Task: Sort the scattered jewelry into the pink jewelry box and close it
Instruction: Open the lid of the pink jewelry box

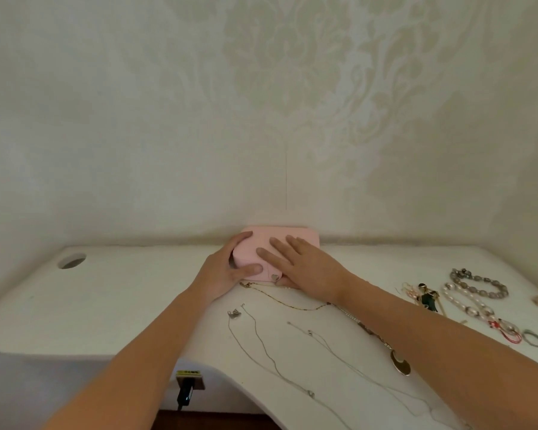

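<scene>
On white desk [131, 305], rounded pink box [261, 238]

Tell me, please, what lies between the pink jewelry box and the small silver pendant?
In the head view, just the end of a thin gold chain, lying close before the pink jewelry box.

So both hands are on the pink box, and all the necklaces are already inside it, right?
Not quite. The head view shows the left hand and the right hand both on the pink box, but the necklaces are not inside it: they lie spread on the white table in front.
</scene>
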### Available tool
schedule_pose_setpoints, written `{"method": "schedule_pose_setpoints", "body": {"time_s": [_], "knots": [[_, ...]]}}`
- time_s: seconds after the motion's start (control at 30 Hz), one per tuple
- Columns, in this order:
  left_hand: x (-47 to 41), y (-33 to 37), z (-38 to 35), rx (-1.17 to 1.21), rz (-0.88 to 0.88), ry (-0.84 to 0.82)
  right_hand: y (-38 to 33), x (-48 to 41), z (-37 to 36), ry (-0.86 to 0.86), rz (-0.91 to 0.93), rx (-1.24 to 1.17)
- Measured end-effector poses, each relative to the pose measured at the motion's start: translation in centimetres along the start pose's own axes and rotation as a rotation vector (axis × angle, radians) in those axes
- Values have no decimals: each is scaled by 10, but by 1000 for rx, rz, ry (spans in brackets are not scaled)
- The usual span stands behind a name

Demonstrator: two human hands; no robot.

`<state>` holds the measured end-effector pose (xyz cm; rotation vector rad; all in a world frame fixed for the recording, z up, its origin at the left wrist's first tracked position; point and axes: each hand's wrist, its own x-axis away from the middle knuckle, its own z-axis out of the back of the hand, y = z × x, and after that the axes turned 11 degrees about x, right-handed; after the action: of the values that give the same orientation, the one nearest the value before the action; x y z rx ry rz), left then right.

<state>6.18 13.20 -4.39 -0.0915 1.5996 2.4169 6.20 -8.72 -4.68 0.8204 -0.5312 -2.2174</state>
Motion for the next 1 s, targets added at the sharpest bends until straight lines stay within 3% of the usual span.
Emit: {"method": "schedule_pose_setpoints", "body": {"time_s": [0.27,0.6,0.77,1.0], "knots": [[0,1,1,17,-9,-4,-2,-8,1,172,-36,54],[0,-3,0,12,-14,3,13,-14,-9,266,224,92],[-1,-4,-1,-72,-19,-10,7,-15,-17,374,157,104],[2,0,0,-53,3,-33,7,-13,-10,358,120,76]]}}
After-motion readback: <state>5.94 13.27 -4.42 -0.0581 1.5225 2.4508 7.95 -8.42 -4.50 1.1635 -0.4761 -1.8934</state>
